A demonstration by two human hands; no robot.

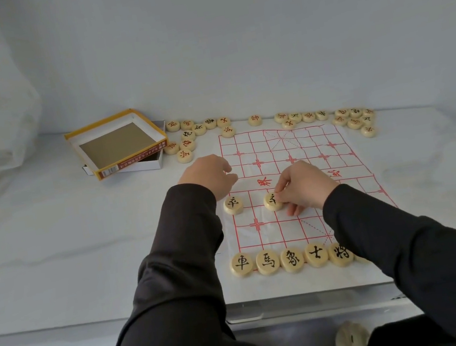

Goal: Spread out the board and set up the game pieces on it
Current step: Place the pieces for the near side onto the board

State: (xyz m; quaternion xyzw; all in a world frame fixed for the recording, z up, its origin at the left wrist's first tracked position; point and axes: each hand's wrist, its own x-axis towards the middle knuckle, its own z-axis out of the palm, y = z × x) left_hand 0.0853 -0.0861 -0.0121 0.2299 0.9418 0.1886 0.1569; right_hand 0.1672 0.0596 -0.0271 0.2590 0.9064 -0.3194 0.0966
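Observation:
A white sheet board [300,142] with a red grid lies spread on the pale table. Several black-marked wooden discs [292,259] stand in a row along its near edge. A black pawn disc [232,204] sits on the left edge line. My right hand [303,186] pinches a second pawn disc [271,202] resting on the board. Over the board's left edge hovers my left hand [209,177], fingers loosely curled and holding nothing. Loose discs lie in a left pile [187,137] and a right pile [355,119] beyond the far edge.
An open yellow-rimmed box lid [118,144] rests on its white tray [158,160] at the far left. One red disc [255,119] lies alone behind the board. A wall rises just behind. The table's front edge [95,323] runs near my body.

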